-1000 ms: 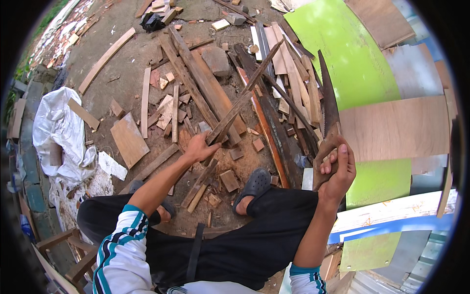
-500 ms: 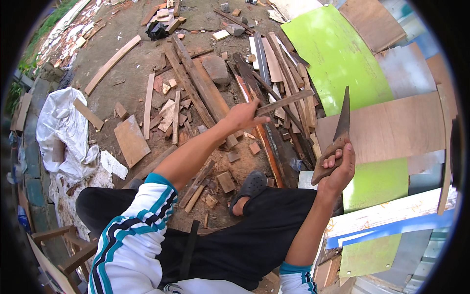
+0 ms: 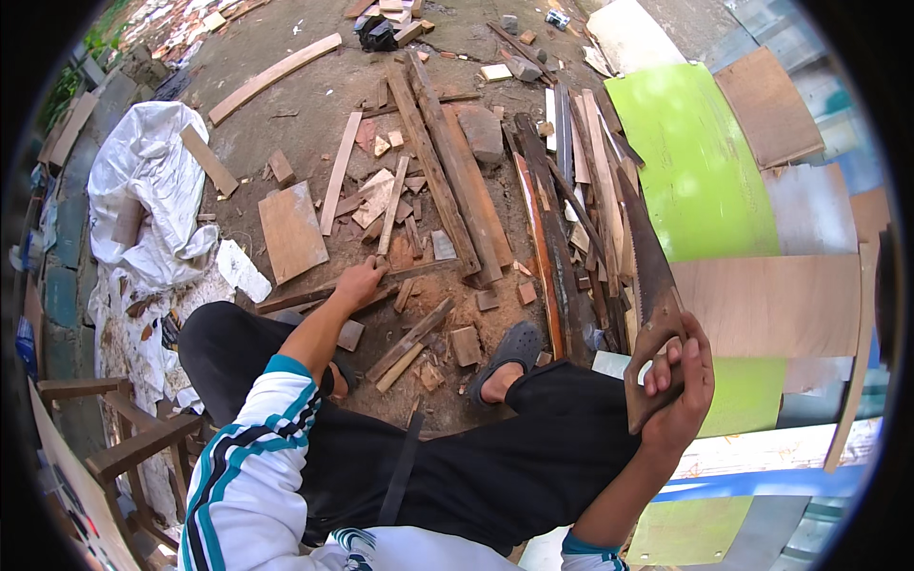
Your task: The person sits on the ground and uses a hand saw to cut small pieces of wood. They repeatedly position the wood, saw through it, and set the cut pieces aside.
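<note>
Left fingers, seen from the back with their tips hidden, curl down over a dark wood strip (image 3: 421,269) as the left hand (image 3: 360,283) reaches out low over a yard strewn with scrap; how firm the pinch is cannot be told from here. The strip lies crosswise beneath that palm, jutting out to the right with its free end tipped slightly away from the person; more dark timber lines up on the other side, though whether it is one piece is unclear. The right hand (image 3: 687,381), well apart from the strip, has its fingers wrapped through the grip of a saw (image 3: 651,252), whose tapering, rust-brown blade points outward and a little left, nearly square to the strip, coarse teeth facing it. The handle (image 3: 655,337) is worn, smooth-curved wood. Just beyond the left hand, a slim pale lath (image 3: 392,205) runs outward, with a flat, scuffed brown panel (image 3: 293,231) to its left. Stubby offcuts (image 3: 412,338) litter the damp, sawdust-flecked earth near a perforated grey clog (image 3: 507,360). Farther out lie long, rough-grained planks (image 3: 438,157) beside a rounded grey block (image 3: 481,133), flanked by a crumpled white plastic sack (image 3: 143,195) on the left and, on the right, a glossy lime-green sheet (image 3: 700,157) and grained plywood (image 3: 771,305).
</note>
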The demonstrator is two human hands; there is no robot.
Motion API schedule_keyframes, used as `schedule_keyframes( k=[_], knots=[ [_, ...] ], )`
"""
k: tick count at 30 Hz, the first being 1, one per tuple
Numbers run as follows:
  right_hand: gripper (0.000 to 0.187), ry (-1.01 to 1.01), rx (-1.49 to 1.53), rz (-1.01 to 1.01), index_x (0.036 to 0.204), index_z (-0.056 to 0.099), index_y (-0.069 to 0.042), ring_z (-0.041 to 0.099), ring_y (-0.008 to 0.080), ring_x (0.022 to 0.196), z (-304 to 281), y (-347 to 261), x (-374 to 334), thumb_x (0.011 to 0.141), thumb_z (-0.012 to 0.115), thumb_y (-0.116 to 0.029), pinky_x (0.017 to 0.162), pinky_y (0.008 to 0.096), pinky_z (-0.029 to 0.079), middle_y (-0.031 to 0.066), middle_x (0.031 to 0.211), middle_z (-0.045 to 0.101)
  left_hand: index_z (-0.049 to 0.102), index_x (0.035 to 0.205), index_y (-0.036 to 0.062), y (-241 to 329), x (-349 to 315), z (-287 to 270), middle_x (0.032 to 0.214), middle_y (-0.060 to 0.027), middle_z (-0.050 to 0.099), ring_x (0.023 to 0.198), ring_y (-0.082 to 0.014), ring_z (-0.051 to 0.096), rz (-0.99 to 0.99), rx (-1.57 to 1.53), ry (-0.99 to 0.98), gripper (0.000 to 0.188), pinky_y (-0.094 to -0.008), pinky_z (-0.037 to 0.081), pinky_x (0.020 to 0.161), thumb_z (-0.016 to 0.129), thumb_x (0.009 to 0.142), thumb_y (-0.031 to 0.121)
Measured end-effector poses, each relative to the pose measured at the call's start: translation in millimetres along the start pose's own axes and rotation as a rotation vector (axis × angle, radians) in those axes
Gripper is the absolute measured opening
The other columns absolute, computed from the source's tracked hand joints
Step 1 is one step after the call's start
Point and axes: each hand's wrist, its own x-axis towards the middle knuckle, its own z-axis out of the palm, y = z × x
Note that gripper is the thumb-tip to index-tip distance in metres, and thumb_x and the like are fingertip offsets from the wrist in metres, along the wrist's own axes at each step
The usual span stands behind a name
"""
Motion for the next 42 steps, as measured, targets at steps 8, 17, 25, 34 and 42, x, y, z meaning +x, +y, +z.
schedule_keyframes(
  k=[8,17,25,34,42],
  knots=[
    [0.021,-0.125,-0.258,0.077,0.115,0.066,0.001,0.042,0.0053,0.05,44.5,81.7,15.0,0.099,0.062,-0.011,0.045,0.0221,0.037,-0.0014,0.07,0.05,0.062,0.122,0.0101,-9.9,17.3,46.0,0.112,-0.0183,0.058,0.096,-0.039,0.066,-0.045,-0.133,0.1,0.042,-0.0487,0.054,0.08,0.072,0.086,0.029],
    [0.021,-0.259,-0.35,0.2,0.113,0.067,0.002,0.044,0.0052,0.051,72.1,98.3,20.8,0.099,0.062,-0.013,0.047,0.0214,0.037,-0.0014,0.069,0.05,0.062,0.119,0.0066,4.9,48.3,39.5,0.103,-0.0153,0.064,0.094,-0.0384,0.065,0.066,-0.303,0.261,0.043,-0.0477,0.053,0.081,0.074,0.085,0.029],
    [0.022,-0.308,-0.368,0.205,0.114,0.066,0.002,0.044,0.0047,0.052,100.1,98.0,28.5,0.099,0.063,-0.014,0.047,0.0217,0.036,-0.0016,0.072,0.051,0.062,0.12,0.008,-15.7,41.8,62.5,0.112,-0.013,0.063,0.108,-0.0339,0.062,-0.161,-0.227,0.243,0.042,-0.0456,0.052,0.086,0.075,0.083,0.025],
    [0.023,-0.388,-0.439,0.227,0.115,0.066,0.001,0.043,0.0042,0.052,99.0,101.5,34.6,0.1,0.063,-0.016,0.047,0.0212,0.035,-0.0021,0.072,0.05,0.055,0.13,0.0139,-24.8,1.2,65.7,0.119,-0.0107,0.056,0.114,-0.0291,0.057,-0.045,0.077,0.168,0.044,-0.0428,0.055,0.08,0.067,0.088,0.021],
    [0.022,-0.415,-0.455,0.28,0.113,0.067,0.001,0.042,0.0035,0.051,97.6,112.6,34.2,0.1,0.062,-0.015,0.046,0.0206,0.033,-0.0033,0.071,0.05,0.05,0.136,0.0111,-40.3,10.0,66.3,0.119,-0.0129,0.058,0.112,-0.0319,0.06,-0.023,0.043,0.076,0.048,-0.0431,0.057,0.079,0.058,0.089,0.008]
  ],
)
